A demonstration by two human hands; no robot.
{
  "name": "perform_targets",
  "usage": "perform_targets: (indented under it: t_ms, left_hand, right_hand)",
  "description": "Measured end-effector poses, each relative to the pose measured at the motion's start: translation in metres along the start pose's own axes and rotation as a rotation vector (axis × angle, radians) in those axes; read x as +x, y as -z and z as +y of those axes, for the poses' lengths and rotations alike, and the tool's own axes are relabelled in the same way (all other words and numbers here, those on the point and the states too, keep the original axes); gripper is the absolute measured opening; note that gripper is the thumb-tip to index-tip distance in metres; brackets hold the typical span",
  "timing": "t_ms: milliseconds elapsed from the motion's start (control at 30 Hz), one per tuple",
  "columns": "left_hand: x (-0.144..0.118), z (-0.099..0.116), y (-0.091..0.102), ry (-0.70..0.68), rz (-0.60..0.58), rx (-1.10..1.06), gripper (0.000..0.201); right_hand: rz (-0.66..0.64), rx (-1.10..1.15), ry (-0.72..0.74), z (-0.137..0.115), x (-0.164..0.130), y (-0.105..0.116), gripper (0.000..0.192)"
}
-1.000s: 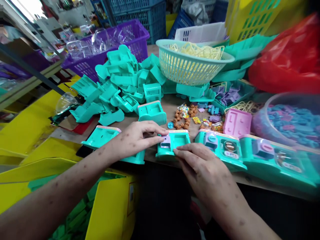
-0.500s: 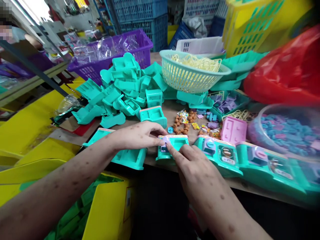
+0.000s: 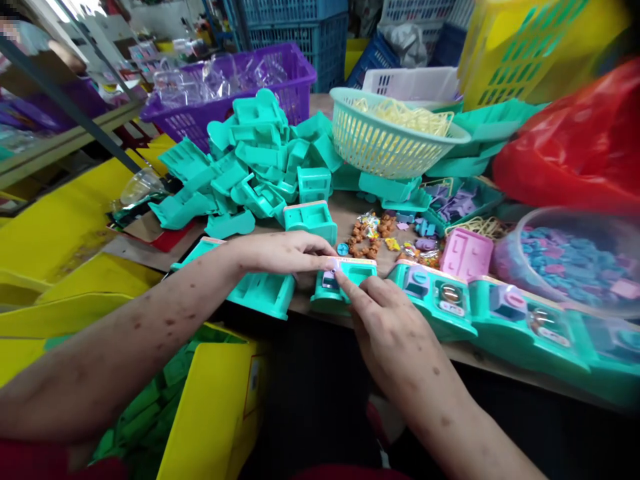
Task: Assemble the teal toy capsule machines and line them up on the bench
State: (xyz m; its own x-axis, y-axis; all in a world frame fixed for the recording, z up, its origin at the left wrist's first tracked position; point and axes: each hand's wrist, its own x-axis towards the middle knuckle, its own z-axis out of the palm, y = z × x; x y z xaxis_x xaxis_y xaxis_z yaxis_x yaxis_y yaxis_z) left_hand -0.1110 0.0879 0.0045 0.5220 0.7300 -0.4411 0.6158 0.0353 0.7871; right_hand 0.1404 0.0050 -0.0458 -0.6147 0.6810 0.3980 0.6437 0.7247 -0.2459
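Observation:
A small lilac plastic part (image 3: 331, 277) sits in the left recess of a teal plastic toy casing (image 3: 361, 275) at the table's front edge. My left hand (image 3: 287, 252) comes in from the left, its thumb and fingertips closed at the part's upper edge. From the right, my right hand (image 3: 387, 317) presses its index fingertip against the same part, with the other fingers curled under. The thumb of that hand is hidden. Left of it lies a teal casing (image 3: 263, 293) with bare compartments, partly behind my left forearm.
Casings with lilac parts and clear domes (image 3: 433, 293) stand in a row at right. Behind are a heap of teal casings (image 3: 265, 157), a basket of cream pieces (image 3: 385, 150), small brown figures (image 3: 365, 243) and a tub of blue and pink parts (image 3: 575, 267). Yellow bins (image 3: 215, 407) stand below left.
The camera view has shifted slightly, so the scene sits a little higher in the picture. Both hands stay at the lilac part, with only slight finger movement.

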Motion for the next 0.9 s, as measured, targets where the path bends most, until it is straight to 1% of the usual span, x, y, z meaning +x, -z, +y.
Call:
perform_targets:
  t_ms: [100, 200, 333, 433, 500, 533, 600, 700, 767, 833, 900]
  left_hand:
    - [0.0, -0.002, 0.0, -0.051, 0.019, 0.049, 0.057]
    - [0.001, -0.003, 0.001, -0.061, 0.022, 0.068, 0.056]
    - [0.004, -0.004, 0.0, -0.103, 0.034, 0.109, 0.052]
    - [0.002, -0.003, -0.004, -0.08, 0.073, 0.175, 0.054]
    - [-0.002, -0.003, -0.006, -0.048, 0.095, 0.232, 0.056]
    - [-0.006, -0.003, -0.007, -0.055, 0.102, 0.255, 0.056]
    - [-0.013, -0.005, -0.009, -0.129, 0.099, 0.278, 0.055]
    - [-0.024, -0.008, -0.011, -0.248, 0.081, 0.266, 0.058]
    - [-0.029, -0.009, -0.015, -0.252, 0.108, 0.251, 0.055]
    - [-0.032, -0.007, -0.018, -0.229, 0.171, 0.232, 0.053]
    - [-0.035, -0.006, -0.021, -0.227, 0.222, 0.221, 0.055]
  right_hand:
    - [-0.013, 0.004, -0.002, 0.002, -0.001, 0.001, 0.063]
    - [-0.033, -0.001, -0.004, 0.002, 0.001, 0.003, 0.06]
    - [-0.059, -0.016, -0.009, 0.0, 0.006, 0.005, 0.062]
    - [-0.082, -0.023, -0.016, 0.0, 0.009, 0.006, 0.061]
    - [-0.093, -0.01, -0.033, 0.001, 0.01, 0.007, 0.061]
    - [-0.096, 0.005, -0.042, 0.002, 0.011, 0.008, 0.06]
    - [-0.096, 0.045, -0.05, 0.003, 0.012, 0.009, 0.057]
    - [-0.076, 0.088, -0.068, 0.004, 0.014, 0.011, 0.045]
    - [-0.066, 0.101, -0.082, 0.004, 0.015, 0.01, 0.04]
    - [-0.064, 0.105, -0.085, 0.003, 0.014, 0.009, 0.04]
    - [-0.063, 0.102, -0.082, 0.003, 0.013, 0.008, 0.04]
